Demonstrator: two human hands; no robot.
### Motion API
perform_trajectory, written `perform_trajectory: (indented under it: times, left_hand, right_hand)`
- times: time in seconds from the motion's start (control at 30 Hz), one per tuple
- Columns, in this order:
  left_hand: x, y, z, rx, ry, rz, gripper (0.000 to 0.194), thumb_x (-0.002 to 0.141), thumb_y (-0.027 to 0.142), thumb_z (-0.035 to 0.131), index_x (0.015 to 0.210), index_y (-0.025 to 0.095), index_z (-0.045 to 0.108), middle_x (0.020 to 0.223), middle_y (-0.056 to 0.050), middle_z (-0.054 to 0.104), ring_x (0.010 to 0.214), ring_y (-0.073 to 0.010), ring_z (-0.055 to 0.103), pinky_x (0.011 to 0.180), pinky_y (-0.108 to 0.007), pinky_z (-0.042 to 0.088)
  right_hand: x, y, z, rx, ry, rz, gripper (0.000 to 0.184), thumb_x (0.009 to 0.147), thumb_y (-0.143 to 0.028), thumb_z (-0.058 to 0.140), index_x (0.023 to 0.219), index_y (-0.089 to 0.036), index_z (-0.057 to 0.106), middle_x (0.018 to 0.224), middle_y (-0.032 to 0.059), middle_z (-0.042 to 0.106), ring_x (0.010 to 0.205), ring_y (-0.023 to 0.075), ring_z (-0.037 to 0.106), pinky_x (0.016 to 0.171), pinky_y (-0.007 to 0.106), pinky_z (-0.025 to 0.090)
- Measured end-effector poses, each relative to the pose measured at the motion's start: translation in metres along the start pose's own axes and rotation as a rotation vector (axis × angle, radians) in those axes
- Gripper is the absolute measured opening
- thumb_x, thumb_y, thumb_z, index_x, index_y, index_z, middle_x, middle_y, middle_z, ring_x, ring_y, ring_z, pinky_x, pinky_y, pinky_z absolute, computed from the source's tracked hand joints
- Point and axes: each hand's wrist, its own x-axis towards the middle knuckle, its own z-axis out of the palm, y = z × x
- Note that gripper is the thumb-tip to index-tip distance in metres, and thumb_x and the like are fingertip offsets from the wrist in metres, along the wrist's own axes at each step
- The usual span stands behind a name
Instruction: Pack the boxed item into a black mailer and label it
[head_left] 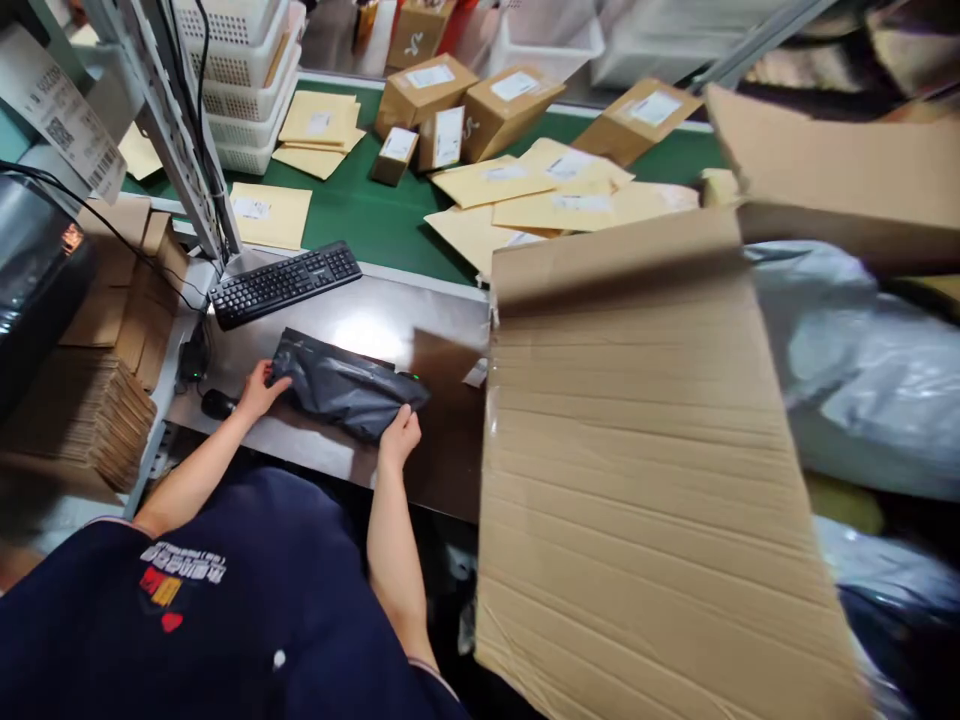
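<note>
Two pinches, one black plastic mailer (337, 385): left hand (260, 391) and right hand (400, 436) grip opposite ends, fingers nearly closed, on or just above the metal worktop (382, 310); slick-looking, it could slip, and leftward drift could bump the mouse (217, 404).

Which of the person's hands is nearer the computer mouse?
The left hand. It is just right of the computer mouse, at the black bag's left end; the right hand is farther away, at the bag's lower right.
</note>
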Motion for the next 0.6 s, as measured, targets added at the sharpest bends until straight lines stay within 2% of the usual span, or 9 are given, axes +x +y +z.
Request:
perform_trajectory:
  times: [0.07, 0.13, 0.27, 0.37, 0.43, 0.5, 0.6]
  left_hand:
    - [-0.004, 0.001, -0.007, -0.083, -0.158, 0.030, 0.043, 0.074, 0.045, 0.081, 0.105, 0.017, 0.071, 0.100, -0.009, 0.075, 0.097, -0.0246, 0.068, 0.092, -0.034, 0.052]
    - [-0.011, -0.001, -0.016, -0.079, -0.223, 0.042, 0.036, 0.073, 0.045, 0.080, 0.093, 0.016, 0.074, 0.093, -0.008, 0.075, 0.092, -0.0255, 0.068, 0.091, -0.036, 0.053]
    - [-0.022, -0.007, -0.019, -0.036, -0.114, 0.013, 0.030, 0.084, 0.047, 0.067, 0.091, 0.018, 0.074, 0.086, -0.006, 0.073, 0.091, -0.0254, 0.067, 0.090, -0.035, 0.053]
    - [-0.020, -0.014, -0.005, 0.019, 0.024, -0.066, 0.027, 0.093, 0.043, 0.053, 0.089, 0.020, 0.068, 0.083, -0.006, 0.070, 0.095, -0.0251, 0.065, 0.090, -0.033, 0.051]
    - [-0.016, -0.021, 0.006, 0.060, 0.100, -0.147, 0.028, 0.097, 0.038, 0.046, 0.079, 0.022, 0.062, 0.078, -0.007, 0.066, 0.090, -0.0250, 0.064, 0.087, -0.035, 0.049]
    - [-0.012, -0.030, 0.013, 0.094, 0.126, -0.241, 0.031, 0.096, 0.033, 0.046, 0.067, 0.024, 0.053, 0.066, -0.005, 0.058, 0.078, -0.0246, 0.062, 0.080, -0.037, 0.048]
    - [-0.007, -0.041, 0.012, 0.115, 0.110, -0.346, 0.025, 0.087, 0.026, 0.061, 0.064, 0.024, 0.051, 0.058, -0.001, 0.052, 0.069, -0.0222, 0.059, 0.074, -0.035, 0.047]
  right_hand:
    - [0.006, -0.005, -0.008, -0.001, 0.015, -0.012, 0.060, 0.093, -0.078, 0.025, 0.068, -0.026, 0.037, 0.061, -0.0038, 0.040, 0.063, 0.0143, 0.037, 0.063, 0.030, 0.038]
    - [0.007, -0.007, -0.017, -0.011, -0.009, -0.033, 0.061, 0.091, -0.081, 0.026, 0.068, -0.025, 0.039, 0.061, -0.0037, 0.042, 0.063, 0.0142, 0.039, 0.063, 0.030, 0.039]
    - [0.011, -0.007, -0.019, -0.095, -0.083, -0.033, 0.061, 0.092, -0.077, 0.025, 0.070, -0.024, 0.046, 0.059, -0.0013, 0.046, 0.061, 0.0161, 0.043, 0.062, 0.030, 0.038]
    - [0.021, -0.012, -0.006, -0.214, -0.145, 0.015, 0.057, 0.099, -0.063, 0.025, 0.082, -0.020, 0.060, 0.069, 0.0056, 0.059, 0.066, 0.0198, 0.051, 0.066, 0.032, 0.039]
    - [0.029, -0.016, 0.004, -0.314, -0.214, 0.060, 0.052, 0.102, -0.054, 0.030, 0.092, -0.019, 0.067, 0.077, 0.0092, 0.065, 0.070, 0.0220, 0.057, 0.069, 0.032, 0.041]
    - [0.034, -0.021, 0.012, -0.417, -0.291, 0.113, 0.048, 0.103, -0.049, 0.036, 0.099, -0.018, 0.071, 0.082, 0.0114, 0.069, 0.074, 0.0236, 0.061, 0.071, 0.032, 0.042]
    - [0.038, -0.025, 0.017, -0.548, -0.387, 0.179, 0.045, 0.105, -0.048, 0.039, 0.109, -0.019, 0.074, 0.092, 0.0133, 0.072, 0.083, 0.0250, 0.065, 0.077, 0.032, 0.045]
